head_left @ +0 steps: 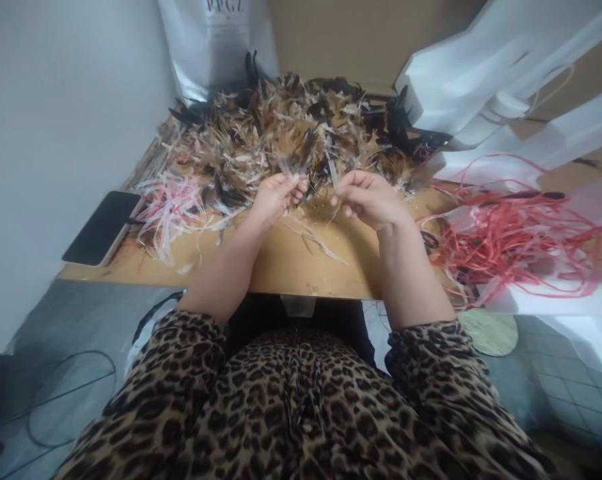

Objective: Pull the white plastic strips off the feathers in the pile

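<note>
My left hand [281, 195] is closed, pinching the base of brown feathers [297, 157] that fan upward from the fingertips. To its right, my right hand [365, 195] is also closed, thumb against fingers, on a thin whitish strip [333, 172] that stands up from the grip. Whether that strip is plastic or a feather quill I cannot tell. Both hands hover over the near side of a large heap of brown, black and cream feathers [281, 113]. A few loose feather wisps [321, 243] lie on the wooden table [301, 273] below.
A phone [103, 228] lies at the table's left end, beside pink and white strips [171, 207]. Tangled red strips [521, 240] cover the right side, near black scissor handles [431, 240]. A white sack [221, 47] stands behind the heap; white sheeting [455, 73] rises at back right.
</note>
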